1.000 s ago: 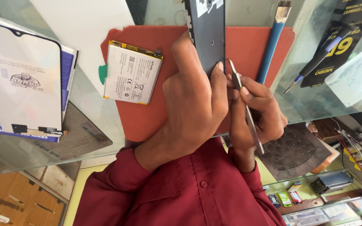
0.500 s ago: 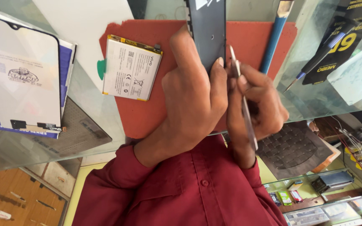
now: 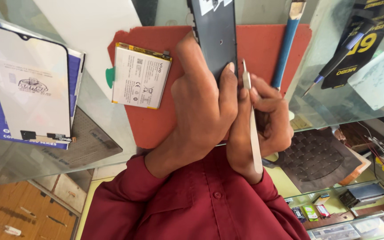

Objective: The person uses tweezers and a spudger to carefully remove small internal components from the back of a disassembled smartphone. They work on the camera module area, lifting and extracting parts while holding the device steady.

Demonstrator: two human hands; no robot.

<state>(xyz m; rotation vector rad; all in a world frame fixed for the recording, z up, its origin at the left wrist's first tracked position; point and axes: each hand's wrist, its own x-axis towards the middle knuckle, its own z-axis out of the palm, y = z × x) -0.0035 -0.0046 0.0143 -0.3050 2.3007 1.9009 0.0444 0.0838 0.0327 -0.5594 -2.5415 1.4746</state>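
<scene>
Head view: a dark phone frame [image 3: 214, 35] is gripped along its lower edges by the left hand [image 3: 201, 106] over a red mat [image 3: 156, 120]. 1 thin metal tool [image 3: 250, 120] is pinched by the right hand [image 3: 265, 120]. Light, stiff and fragile, the frame is best gripped by its sides.

Phone frame [image 3: 214, 35]: upper end cut off by top edge; lower end hidden under left hand [image 3: 201, 111]. Metal pry tool [image 3: 252, 129]: middle covered by right hand [image 3: 263, 124] fingers. Blue brush [image 3: 286, 44]: top cropped. Shelf items at lower right too small and blurred to identify.
</scene>
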